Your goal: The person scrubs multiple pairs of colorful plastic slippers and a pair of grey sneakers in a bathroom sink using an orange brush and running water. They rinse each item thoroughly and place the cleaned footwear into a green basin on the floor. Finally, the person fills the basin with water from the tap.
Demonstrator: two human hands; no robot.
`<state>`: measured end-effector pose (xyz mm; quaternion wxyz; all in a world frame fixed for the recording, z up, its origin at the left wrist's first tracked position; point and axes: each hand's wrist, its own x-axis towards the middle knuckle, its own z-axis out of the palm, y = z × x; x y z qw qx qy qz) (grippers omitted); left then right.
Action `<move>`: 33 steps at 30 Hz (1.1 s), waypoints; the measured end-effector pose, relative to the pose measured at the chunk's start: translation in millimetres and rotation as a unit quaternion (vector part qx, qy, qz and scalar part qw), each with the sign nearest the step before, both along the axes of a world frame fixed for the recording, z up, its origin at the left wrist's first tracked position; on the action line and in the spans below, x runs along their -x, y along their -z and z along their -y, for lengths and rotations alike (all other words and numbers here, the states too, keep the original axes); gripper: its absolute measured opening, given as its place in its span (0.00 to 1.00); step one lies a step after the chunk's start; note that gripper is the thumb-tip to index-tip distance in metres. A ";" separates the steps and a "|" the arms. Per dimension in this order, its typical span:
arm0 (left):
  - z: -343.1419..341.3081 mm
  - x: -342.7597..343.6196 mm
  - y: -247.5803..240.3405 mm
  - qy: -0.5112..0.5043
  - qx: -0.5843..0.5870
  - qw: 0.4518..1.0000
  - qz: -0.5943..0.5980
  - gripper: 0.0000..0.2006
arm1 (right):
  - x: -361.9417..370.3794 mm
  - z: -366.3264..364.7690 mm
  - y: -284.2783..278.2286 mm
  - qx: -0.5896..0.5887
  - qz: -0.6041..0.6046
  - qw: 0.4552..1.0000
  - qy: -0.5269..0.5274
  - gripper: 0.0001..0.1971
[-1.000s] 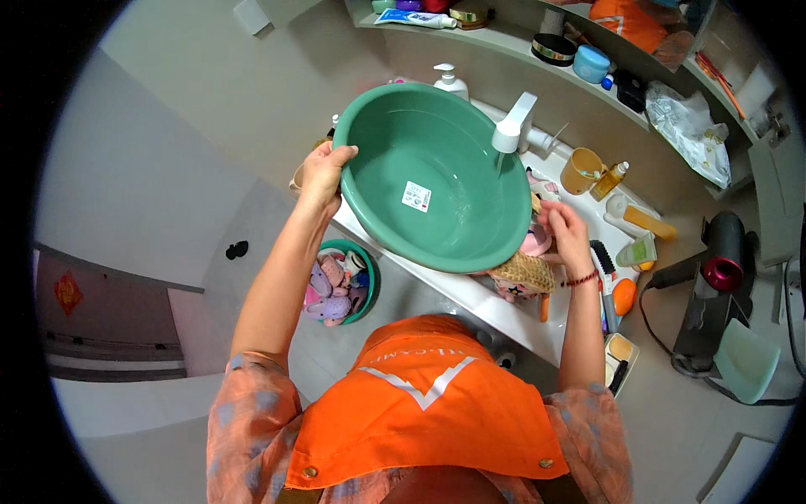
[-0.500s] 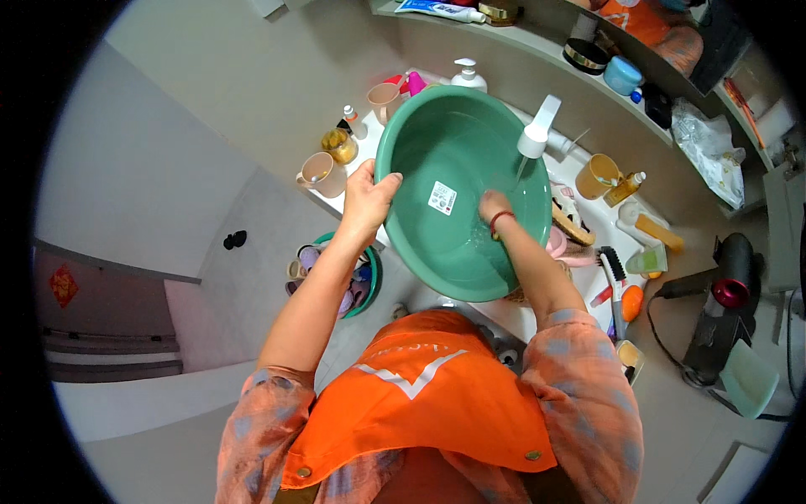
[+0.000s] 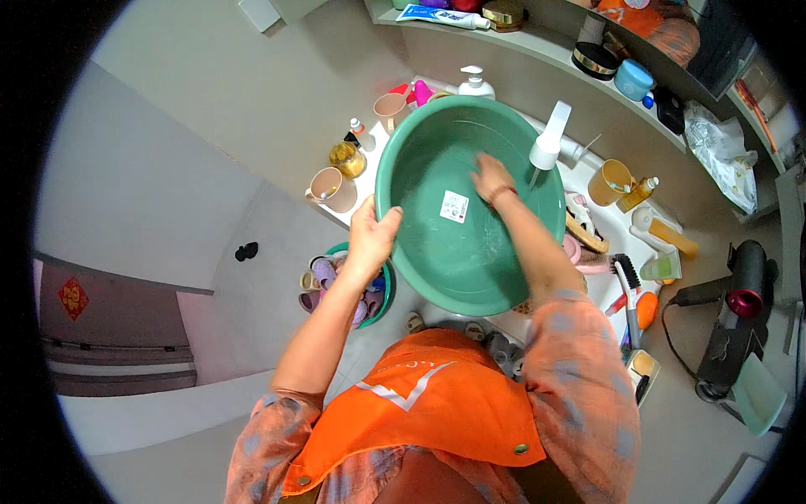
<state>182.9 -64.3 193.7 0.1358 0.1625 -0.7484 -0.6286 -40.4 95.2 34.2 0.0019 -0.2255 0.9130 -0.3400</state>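
A large round green basin (image 3: 428, 260) is held tilted over the white sink counter, under the white faucet (image 3: 551, 139). A thin stream of water runs from the spout. My left hand (image 3: 373, 238) grips the basin's left rim, thumb on the inside and fingers hidden behind the wall. Inside the basin is my right hand (image 3: 492, 178), its fingers stretched out near the far inner wall. It holds nothing that I can see. A white label (image 3: 454, 206) sticks to the basin's bottom, where a little water shows.
Cups, jars and a pump bottle (image 3: 476, 83) crowd the counter's far and left side. Brushes (image 3: 625, 286) and bottles lie at the right, beside a hair dryer (image 3: 743, 290). A green tub of shoes (image 3: 388, 290) stands on the floor. A shelf (image 3: 537, 49) runs above.
My right hand has moved farther up inside the basin, and its curled fingers have stretched out. The basin stays in my left hand. The whole view has shifted slightly.
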 end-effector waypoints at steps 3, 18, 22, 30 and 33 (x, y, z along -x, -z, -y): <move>-12.9 5.0 5.9 -0.021 0.019 0.999 -0.034 0.10 | -61.6 -45.5 50.6 -0.286 0.166 0.944 -0.027 0.22; -12.5 -9.6 13.3 -0.025 0.065 0.997 -0.026 0.09 | 22.7 -39.9 -13.4 0.137 0.199 0.968 0.063 0.19; -25.5 2.9 12.9 -0.016 0.051 0.998 -0.020 0.09 | -60.8 -64.9 97.6 -0.023 0.193 0.973 0.127 0.15; -14.7 2.3 24.6 -0.033 0.062 0.997 -0.040 0.08 | -90.8 98.2 -7.3 0.078 -0.088 0.971 -0.206 0.14; -12.5 -5.9 16.9 -0.040 0.070 0.996 -0.022 0.08 | -4.6 59.1 -40.2 -0.033 -0.162 0.984 -0.062 0.09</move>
